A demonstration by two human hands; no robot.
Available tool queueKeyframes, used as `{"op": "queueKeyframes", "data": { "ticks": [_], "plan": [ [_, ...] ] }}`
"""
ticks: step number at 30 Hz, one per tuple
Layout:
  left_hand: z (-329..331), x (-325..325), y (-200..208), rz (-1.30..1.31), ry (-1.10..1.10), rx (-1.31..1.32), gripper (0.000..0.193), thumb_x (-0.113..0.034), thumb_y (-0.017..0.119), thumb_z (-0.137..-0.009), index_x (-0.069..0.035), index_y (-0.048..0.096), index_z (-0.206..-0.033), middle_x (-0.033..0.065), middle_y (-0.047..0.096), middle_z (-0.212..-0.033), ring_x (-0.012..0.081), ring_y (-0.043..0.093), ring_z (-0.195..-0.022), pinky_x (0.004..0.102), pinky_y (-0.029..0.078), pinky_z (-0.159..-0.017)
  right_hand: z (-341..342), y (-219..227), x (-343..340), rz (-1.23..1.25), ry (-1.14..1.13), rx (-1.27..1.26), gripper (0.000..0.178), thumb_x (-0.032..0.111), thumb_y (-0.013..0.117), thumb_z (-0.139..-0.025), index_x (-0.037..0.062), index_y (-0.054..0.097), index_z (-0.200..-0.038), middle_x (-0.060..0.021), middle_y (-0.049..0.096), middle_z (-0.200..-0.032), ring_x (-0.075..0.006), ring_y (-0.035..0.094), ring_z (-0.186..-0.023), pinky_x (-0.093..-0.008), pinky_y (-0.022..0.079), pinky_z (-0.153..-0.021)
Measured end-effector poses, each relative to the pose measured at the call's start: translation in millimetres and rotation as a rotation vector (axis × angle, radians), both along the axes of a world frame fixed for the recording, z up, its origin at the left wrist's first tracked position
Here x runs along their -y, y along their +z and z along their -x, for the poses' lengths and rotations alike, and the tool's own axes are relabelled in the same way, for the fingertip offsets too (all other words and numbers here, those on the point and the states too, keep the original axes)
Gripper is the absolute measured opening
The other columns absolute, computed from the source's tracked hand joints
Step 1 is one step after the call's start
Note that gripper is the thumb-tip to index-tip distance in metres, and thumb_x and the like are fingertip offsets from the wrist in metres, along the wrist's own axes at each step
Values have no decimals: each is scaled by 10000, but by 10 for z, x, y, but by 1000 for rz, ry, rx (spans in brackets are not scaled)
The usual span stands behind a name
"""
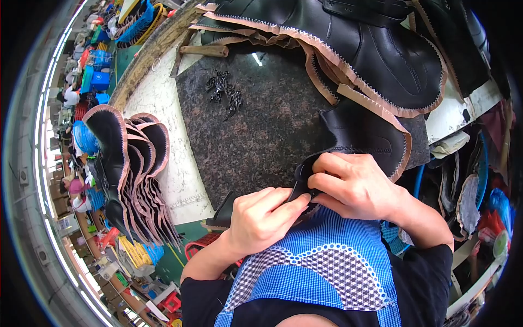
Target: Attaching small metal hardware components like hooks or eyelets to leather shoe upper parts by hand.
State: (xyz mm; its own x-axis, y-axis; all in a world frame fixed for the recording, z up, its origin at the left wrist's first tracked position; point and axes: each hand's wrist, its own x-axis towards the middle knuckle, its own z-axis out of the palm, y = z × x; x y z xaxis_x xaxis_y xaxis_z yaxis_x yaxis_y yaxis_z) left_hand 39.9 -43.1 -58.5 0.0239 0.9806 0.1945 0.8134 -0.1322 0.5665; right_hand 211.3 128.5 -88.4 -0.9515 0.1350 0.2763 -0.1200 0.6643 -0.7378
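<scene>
blue checked apron (340, 231) is nearest; beyond it, left hand (262, 217) and right hand (354, 185) pinch one black leather piece (362, 131), whose broad end lies to upper right over the stone slab (250, 150), nearer the right hand.

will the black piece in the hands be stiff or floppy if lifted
The black piece is probably floppy, since it bends near where the left hand and right hand pinch it. It looks thin, so is likely light for its size. Smooth and faintly shiny, it may be slippery.
</scene>
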Motion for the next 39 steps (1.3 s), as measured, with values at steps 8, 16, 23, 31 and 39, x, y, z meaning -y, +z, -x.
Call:
{"op": "queueKeyframes", "data": {
  "ticks": [8,16,23,31,39],
  "plan": [
    [-53,53,16,-49,65,-28,298,-85,839,-738,-48,771,-1026,79,683,-848,209,660,-648,312,535,-545,-22,-36,88,13,-33,-63,235,108,777,-768,20,612,-910,-101,581,-937,-266,661,-778,-374,561,-624],
    [86,66,-135,365,225,635,293,-137,861,-814,-1,756,-1052,73,680,-868,168,678,-742,300,536,-669,-63,-73,269,113,-306,-117,349,48,903,-687,25,694,-965,-106,617,-976,-225,684,-802,-318,581,-655],
    [29,79,-142,372,253,669,223,-73,863,-791,-12,761,-981,59,676,-881,140,665,-780,272,514,-700,-227,-208,639,875,-477,115,120,92,805,-891,0,759,-953,-58,687,-896,-84,665,-711,-225,532,-620],
    [-28,113,-187,298,238,583,226,-51,876,-758,-27,769,-955,49,651,-822,142,644,-732,281,502,-642,-194,-163,723,1328,-503,302,150,127,743,-970,-18,713,-951,-2,693,-798,-34,623,-674,-198,500,-596],
    [-49,140,-184,266,236,544,221,-53,881,-748,-40,782,-945,30,621,-792,127,611,-699,270,473,-601,-195,-176,846,1458,-586,295,170,149,712,-1001,-20,701,-1004,-14,696,-800,-46,626,-658,-197,520,-596]
  ]
}}
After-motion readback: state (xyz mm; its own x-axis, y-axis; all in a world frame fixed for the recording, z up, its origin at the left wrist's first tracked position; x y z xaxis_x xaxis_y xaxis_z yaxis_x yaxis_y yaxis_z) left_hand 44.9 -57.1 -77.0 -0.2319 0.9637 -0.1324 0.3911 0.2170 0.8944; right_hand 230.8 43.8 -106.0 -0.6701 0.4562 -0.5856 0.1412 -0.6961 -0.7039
